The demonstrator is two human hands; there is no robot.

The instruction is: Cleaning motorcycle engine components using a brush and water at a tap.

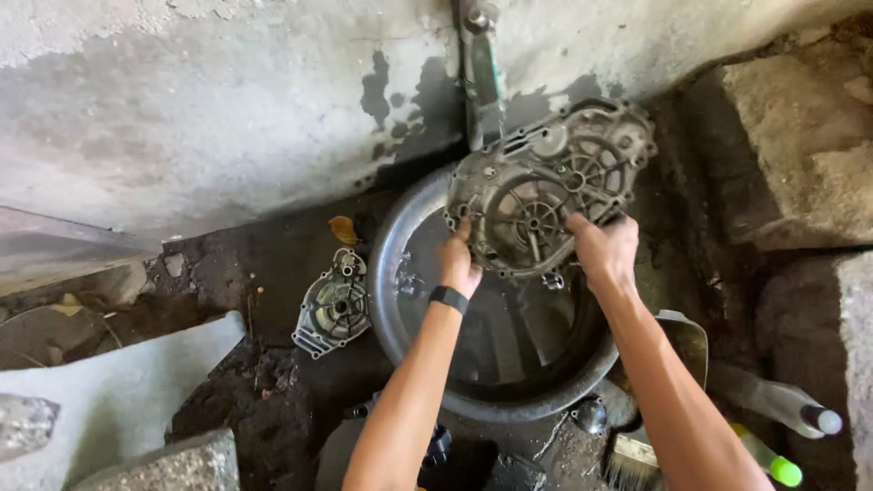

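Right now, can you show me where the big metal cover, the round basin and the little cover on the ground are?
big metal cover [546, 195], head view, its ribbed middle
round basin [386, 273], head view, left rim
little cover [335, 309], head view, its centre

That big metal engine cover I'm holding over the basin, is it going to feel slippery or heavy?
The engine cover looks like rigid cast metal, so probably heavy; both the left hand and right hand grip it. Its grimy surface, above the dark liquid in the basin, may be slippery.

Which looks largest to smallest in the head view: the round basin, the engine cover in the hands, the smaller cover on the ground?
1. Round basin
2. Engine cover, held nearer the camera, so its lead over the next is unsure
3. Smaller cover
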